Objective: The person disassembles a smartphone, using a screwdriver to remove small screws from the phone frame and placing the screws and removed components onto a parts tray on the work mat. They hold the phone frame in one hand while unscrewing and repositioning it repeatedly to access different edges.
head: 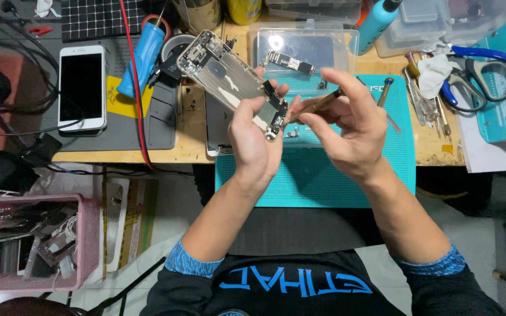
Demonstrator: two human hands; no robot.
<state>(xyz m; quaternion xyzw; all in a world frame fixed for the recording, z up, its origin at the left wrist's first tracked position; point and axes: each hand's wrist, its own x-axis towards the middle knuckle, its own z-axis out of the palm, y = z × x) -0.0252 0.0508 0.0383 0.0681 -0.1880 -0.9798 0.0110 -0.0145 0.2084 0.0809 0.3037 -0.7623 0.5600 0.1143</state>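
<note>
Grip first: left hand [253,137] is closed around the lower end of an opened phone housing [229,79], fingers wrapped over its bottom edge, the shell tilted up and away over the tabletop. Right hand [346,126] pinches a slim brown-handled tool [317,104] between thumb and fingertips, its tip at the housing's lower corner, beside the small parts there. Whether the tip touches a screw cannot be told.

Around them: teal work mat [346,175] under both hands, a few tiny loose parts [292,134] lying on it just below the housing. Clear plastic tray [303,52] behind, with a narrow circuit board [291,62] in it. White phone [81,88] face up well to the left on a grey mat [147,126]; blue-handled tool [143,55] leaning near it. Scissors [475,76] and tweezers [420,99] off to the right. Pink basket [89,246] of phone parts on the floor, lower left.

Judgement on doing this well: keep the housing braced against the left palm so it cannot twist, hold the tool in line with the spot worked on, use light pressure, and work low over the mat so anything freed lands with the other bits.
</note>
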